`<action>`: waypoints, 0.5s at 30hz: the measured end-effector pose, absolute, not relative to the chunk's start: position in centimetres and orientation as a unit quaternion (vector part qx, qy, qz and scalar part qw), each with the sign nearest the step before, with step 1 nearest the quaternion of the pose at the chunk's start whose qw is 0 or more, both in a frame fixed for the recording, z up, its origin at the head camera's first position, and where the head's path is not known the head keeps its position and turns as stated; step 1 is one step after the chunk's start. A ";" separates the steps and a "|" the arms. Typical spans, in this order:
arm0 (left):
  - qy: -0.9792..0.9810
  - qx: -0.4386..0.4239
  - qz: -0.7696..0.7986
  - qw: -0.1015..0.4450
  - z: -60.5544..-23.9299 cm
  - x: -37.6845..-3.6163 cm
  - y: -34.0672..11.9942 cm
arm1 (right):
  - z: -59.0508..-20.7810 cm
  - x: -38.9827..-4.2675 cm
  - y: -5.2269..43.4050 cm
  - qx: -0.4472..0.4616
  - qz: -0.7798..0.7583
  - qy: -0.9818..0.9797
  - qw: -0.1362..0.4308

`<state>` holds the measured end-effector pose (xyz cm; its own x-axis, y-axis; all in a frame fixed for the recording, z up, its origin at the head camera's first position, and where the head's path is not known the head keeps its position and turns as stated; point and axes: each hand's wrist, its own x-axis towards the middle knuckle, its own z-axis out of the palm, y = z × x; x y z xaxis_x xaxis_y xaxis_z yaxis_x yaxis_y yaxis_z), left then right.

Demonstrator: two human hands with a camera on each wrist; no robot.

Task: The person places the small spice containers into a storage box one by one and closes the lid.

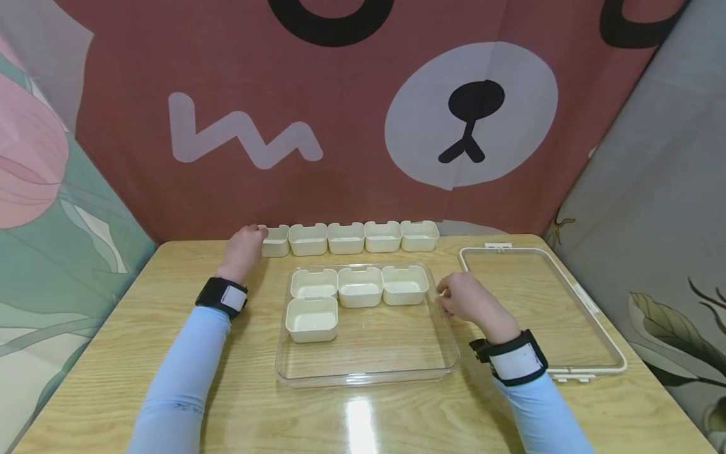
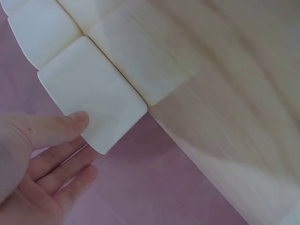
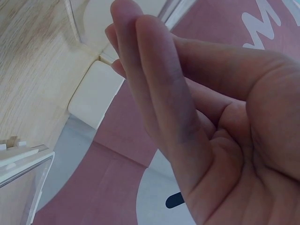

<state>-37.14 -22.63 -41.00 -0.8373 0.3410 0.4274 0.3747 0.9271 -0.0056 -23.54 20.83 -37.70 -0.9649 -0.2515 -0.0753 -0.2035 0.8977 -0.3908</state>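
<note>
A row of small cream plastic containers (image 1: pixel 346 239) stands along the back of the table. My left hand (image 1: pixel 245 249) pinches the leftmost container (image 1: pixel 276 242) at its outer side. In the left wrist view the thumb lies against that container's wall (image 2: pixel 91 89), with the fingers behind it. A clear tray (image 1: pixel 391 376) in the middle holds several matching containers: three (image 1: pixel 360 288) side by side at its back and one (image 1: pixel 312 320) in front at the left. My right hand (image 1: pixel 467 301) is at the tray's right rim, fingers loosely bent and holding nothing.
On the right lies a clear lid with a white frame (image 1: pixel 590 302), with clips on its sides. Right behind the back row hangs a red-brown cloth (image 1: pixel 351 183) with a printed bear face. Patterned cloth (image 1: pixel 663 208) hangs beyond the table's right edge.
</note>
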 end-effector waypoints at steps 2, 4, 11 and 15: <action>-0.958 -0.191 -0.041 0.209 -41.1 -37.3 -22.8 | -37.7 -23.6 20.8 -0.116 -0.193 0.972 0.062; -0.959 -0.192 -0.043 0.203 -41.2 -37.5 -23.0 | -37.7 -23.6 20.8 -0.116 -0.193 0.972 0.063; -0.963 -0.193 -0.056 0.182 -41.2 -37.5 -23.2 | -37.6 -23.5 20.8 -0.119 -0.193 0.972 0.064; -0.964 -0.195 -0.060 0.170 -41.0 -37.5 -23.2 | -37.6 -23.5 20.8 -0.117 -0.197 0.971 0.066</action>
<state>-37.47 -23.17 -41.03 -0.8659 0.3555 0.3518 0.3965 0.9167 0.0497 -23.46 20.78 -37.59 -0.9637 -0.2541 -0.0825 -0.2019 0.8950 -0.3978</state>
